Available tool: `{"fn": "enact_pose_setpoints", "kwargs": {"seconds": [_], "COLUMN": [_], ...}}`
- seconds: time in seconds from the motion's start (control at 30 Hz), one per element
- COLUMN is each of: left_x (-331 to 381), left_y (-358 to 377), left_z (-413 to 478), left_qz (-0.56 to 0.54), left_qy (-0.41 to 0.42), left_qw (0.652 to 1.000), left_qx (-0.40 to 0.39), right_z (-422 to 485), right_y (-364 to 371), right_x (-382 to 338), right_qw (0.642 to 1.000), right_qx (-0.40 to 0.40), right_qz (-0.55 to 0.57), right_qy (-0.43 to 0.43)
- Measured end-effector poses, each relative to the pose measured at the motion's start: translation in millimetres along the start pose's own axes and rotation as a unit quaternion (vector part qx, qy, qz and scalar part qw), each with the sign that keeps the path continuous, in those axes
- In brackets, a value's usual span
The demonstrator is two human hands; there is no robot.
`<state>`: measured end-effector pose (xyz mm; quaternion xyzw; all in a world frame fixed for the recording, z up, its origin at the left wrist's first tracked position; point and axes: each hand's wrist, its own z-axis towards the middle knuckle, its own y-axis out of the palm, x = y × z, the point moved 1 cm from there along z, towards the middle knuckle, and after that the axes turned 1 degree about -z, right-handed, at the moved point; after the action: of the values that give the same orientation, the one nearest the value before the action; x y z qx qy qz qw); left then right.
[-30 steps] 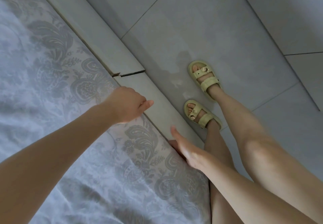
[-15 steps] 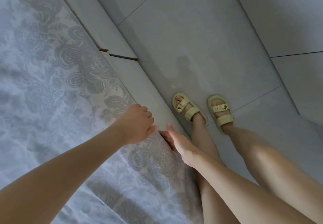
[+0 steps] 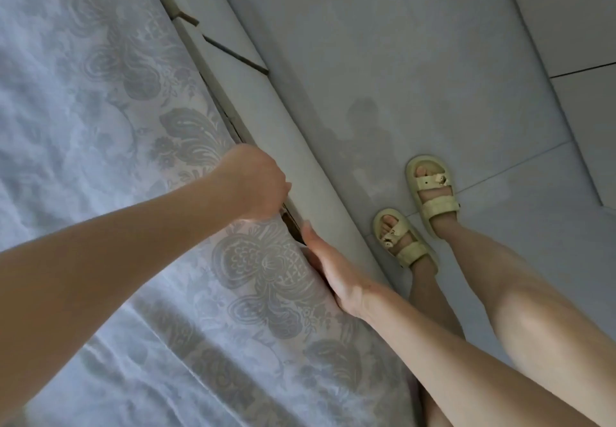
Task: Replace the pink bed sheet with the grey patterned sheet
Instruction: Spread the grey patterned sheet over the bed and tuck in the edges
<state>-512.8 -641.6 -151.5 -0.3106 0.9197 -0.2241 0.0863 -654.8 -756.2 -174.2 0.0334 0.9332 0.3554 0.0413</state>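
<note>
Sheet in grey floral pattern, the grey patterned sheet (image 3: 100,159), lies spread across the bed, covering the mattress out to its long side, where a dark gap runs between it and the padded bed frame (image 3: 300,146).

Half a second earlier the two hands met almost knuckle to fingertip at that edge; now they have parted. The left hand (image 3: 255,183) has travelled further up the edge, while the right hand (image 3: 333,273) sits lower along it. The seam in the bed frame (image 3: 233,54) has also slid farther from the hands.

The left hand is on top of the sheet's border, fingers curled down toward the gap and their tips hidden. Whether they pinch the cloth cannot be told. The right hand lies flat against the side of the mattress with fingers straight and together, pressing at the sheet's edge just beside the frame. The sheet's border runs between and under both hands.

Beyond the frame, on the pale tiled floor (image 3: 416,43), the person's feet stand in yellow sandals (image 3: 400,238), one now set ahead of the other where before they were level.
</note>
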Motion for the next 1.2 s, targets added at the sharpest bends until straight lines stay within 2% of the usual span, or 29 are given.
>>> {"fn": "enact_pose_setpoints", "kwargs": {"seconds": [0.07, 0.13, 0.2, 0.23, 0.3, 0.37, 0.4, 0.43, 0.47, 0.53, 0.63, 0.67, 0.77, 0.83, 0.93, 1.07, 1.2], "left_x": [0, -7, -11, -12, -19, -29, -32, -35, -34, -20, 25, 43, 96, 123, 157, 195, 215], "left_y": [-1, -8, -11, -12, -15, -2, 12, 31, 49, 86, 125, 130, 147, 153, 158, 155, 144], "left_z": [-9, -12, -9, -10, -27, -58, -80, -99, -115, -144, -181, -181, -190, -188, -180, -164, -158], "left_qz": [-0.006, -0.043, -0.219, -0.318, -0.448, -0.47, -0.447, -0.424, -0.422, -0.455, -0.521, -0.531, -0.577, -0.602, -0.632, -0.689, -0.704], "left_qy": [-0.019, -0.027, -0.04, -0.046, -0.097, -0.21, -0.291, -0.369, -0.43, -0.503, -0.542, -0.539, -0.534, -0.537, -0.557, -0.549, -0.548], "left_qw": [1.0, 0.999, 0.973, 0.938, 0.847, 0.772, 0.752, 0.741, 0.726, 0.692, 0.635, 0.635, 0.605, 0.584, 0.536, 0.473, 0.448], "left_qx": [-0.014, 0.003, 0.069, 0.127, 0.268, 0.373, 0.387, 0.367, 0.331, 0.245, 0.177, 0.157, 0.123, 0.092, 0.043, 0.006, 0.057], "right_z": [13, 27, 36, 38, 36, 20, 6, -7, -20, -37, -31, -29, -19, -14, -10, -7, -16], "right_y": [10, 6, -4, -9, -14, -10, -3, 6, 18, 44, 76, 75, 72, 65, 55, 48, 44], "right_x": [-2, -3, -4, -5, -5, -8, -10, -15, -21, -28, -34, -38, -47, -46, -36, -38, -38], "right_qw": [0.999, 0.998, 0.998, 0.997, 0.995, 0.981, 0.958, 0.91, 0.849, 0.727, 0.538, 0.511, 0.475, 0.458, 0.468, 0.534, 0.604], "right_qx": [-0.024, -0.039, -0.03, -0.01, 0.062, 0.186, 0.276, 0.364, 0.399, 0.366, 0.319, 0.314, 0.307, 0.311, 0.298, 0.301, 0.26], "right_qz": [0.023, 0.037, 0.057, 0.066, 0.06, 0.0, -0.079, -0.185, -0.314, -0.55, -0.774, -0.796, -0.824, -0.832, -0.83, -0.789, -0.753], "right_qy": [0.02, 0.012, 0.013, 0.026, 0.048, 0.045, 0.003, -0.071, -0.148, -0.19, -0.105, -0.08, -0.029, 0.013, 0.056, 0.028, 0.016]}}
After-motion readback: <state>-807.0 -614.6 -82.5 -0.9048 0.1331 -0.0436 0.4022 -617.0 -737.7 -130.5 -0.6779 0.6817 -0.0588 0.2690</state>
